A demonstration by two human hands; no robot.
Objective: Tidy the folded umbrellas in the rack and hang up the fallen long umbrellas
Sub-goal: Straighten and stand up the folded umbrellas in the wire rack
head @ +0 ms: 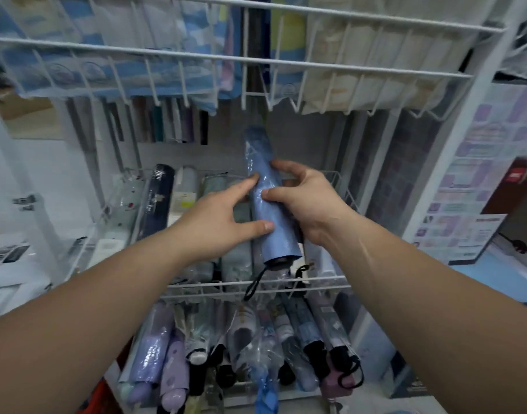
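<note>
at 9 o'clock in the middle wire basket [256, 286], a navy folded umbrella [159, 198] lies in its clear sleeve. a pale boxed one [183, 192] lies just beside it toward 3 o'clock, and both run front to back.

the left grip [220, 216], a bare hand, reaches in from 7 o'clock. its fingers are straight and spread, nothing clasped. the index tip and thumb tip touch the left side of the blue folded umbrella [281, 243].

that umbrella sits near the centre of the view, above the basket's other stock and tilted, with its far end toward 12 o'clock and its dark cap toward 6 o'clock. it is wrapped in clear film. a black wrist strap [254, 283] hangs from the cap over the basket's front rim.

the right grip [310, 204] comes in from 4 o'clock and grasps the blue umbrella. its thumb presses on the front and its fingers curl round the far side.

at 12 o'clock the upper wire basket [226, 59] holds blue, white and cream packaged goods. at 6 o'clock the lower basket holds more folded umbrellas, a lilac one [151, 351] at its left end. at 3 o'clock a purple printed poster [471, 186] stands beside the rack.
</note>
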